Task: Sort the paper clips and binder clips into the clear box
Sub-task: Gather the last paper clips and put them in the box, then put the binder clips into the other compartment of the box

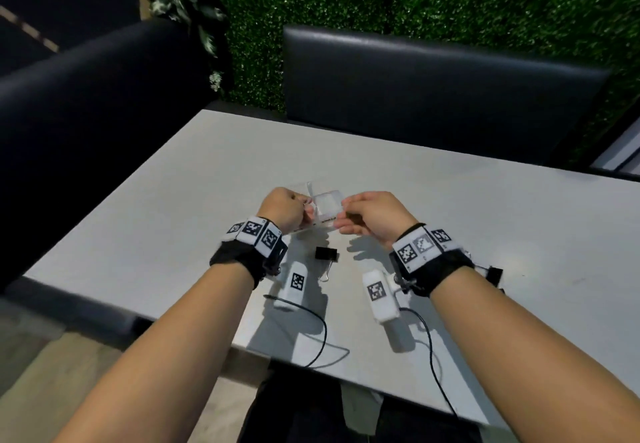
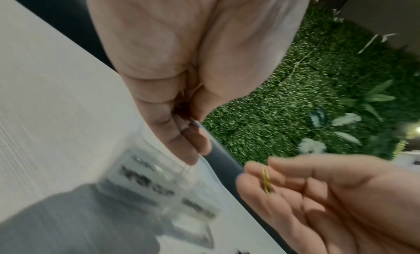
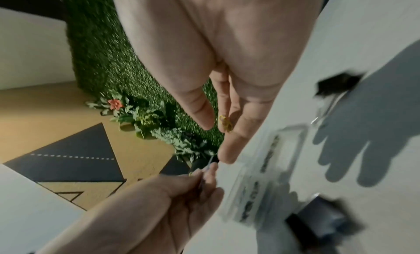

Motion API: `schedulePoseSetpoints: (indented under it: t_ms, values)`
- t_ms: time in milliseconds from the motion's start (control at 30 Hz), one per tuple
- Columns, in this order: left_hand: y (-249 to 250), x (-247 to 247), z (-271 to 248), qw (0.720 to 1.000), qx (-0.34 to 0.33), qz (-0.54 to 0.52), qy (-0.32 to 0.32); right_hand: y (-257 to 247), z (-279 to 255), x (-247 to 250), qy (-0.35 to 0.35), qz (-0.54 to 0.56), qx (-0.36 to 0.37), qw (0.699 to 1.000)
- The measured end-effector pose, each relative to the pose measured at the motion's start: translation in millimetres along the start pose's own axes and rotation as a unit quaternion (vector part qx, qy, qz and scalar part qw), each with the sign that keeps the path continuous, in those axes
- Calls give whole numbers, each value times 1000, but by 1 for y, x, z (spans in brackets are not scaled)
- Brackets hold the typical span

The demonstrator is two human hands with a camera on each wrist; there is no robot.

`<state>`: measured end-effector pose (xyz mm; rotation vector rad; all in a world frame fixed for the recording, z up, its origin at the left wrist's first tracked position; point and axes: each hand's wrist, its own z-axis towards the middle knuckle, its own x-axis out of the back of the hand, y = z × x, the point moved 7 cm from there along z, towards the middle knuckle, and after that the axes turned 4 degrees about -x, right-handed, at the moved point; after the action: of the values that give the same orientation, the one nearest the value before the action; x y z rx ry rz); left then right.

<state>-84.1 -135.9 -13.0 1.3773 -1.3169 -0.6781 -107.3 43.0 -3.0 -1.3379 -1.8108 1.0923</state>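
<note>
The clear box point(image 1: 327, 205) point(image 2: 159, 186) point(image 3: 272, 168) stands on the white table point(image 1: 450, 207) between my hands. My left hand point(image 1: 294, 208) point(image 2: 193, 132) point(image 3: 204, 175) is curled at the box's left side. Its fingers pinch a thin clear flap that looks like the lid. My right hand point(image 1: 346, 220) point(image 3: 218, 132) hovers at the box's right side. Its fingers are nearly straight and its thumb stands apart. A yellow paper clip point(image 2: 267, 181) point(image 3: 225, 124) rests on those fingers. A black binder clip point(image 1: 326, 254) point(image 3: 338, 83) lies on the table just nearer to me than the box.
A second black binder clip point(image 1: 494, 274) lies by my right wrist, partly hidden. Two white tagged devices point(image 1: 294, 283) point(image 1: 379, 295) with black cables lie near the table's front edge. Black chairs point(image 1: 433, 96) and a green hedge wall stand behind the table.
</note>
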Motion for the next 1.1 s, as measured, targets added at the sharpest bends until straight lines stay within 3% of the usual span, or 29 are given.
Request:
schedulePoseSetpoints:
  t_ms: [167,267,400,467,533,600,667,767,900,933,1100]
  values:
    - [1,30,23,997,17,68,38,-22,33,-59,-40,-17,-36,998]
    - [11,34,25,997,2,26,68,-33,34,-63,-47,-32,-37,998]
    - [9,33,18,997,-11,45,69,-40,27,-32,-44,-42,-4,998]
    - [13,21,-4,995,-31,79,44,-36,22,0,5,-74,23,997]
    - [13,-2,-29,980,-51,190,-28,-26,18,39,79,-126,47,988]
    - [-2,-26,-44,937,-53,332,-98,-17,19,75,166,-237,67,955]
    - [-17,-44,-49,903,-46,410,-118,-10,20,92,203,-336,68,917]
    - [-29,-60,-42,874,-53,469,-118,5,31,81,130,-446,61,884]
    - [-31,-72,-35,850,-81,510,-106,21,45,51,42,-625,57,777]
    - [-29,-73,-35,849,-95,511,-97,22,48,48,39,-641,68,764]
    - [-20,-79,-44,850,-148,495,-99,19,38,53,70,-621,99,775]
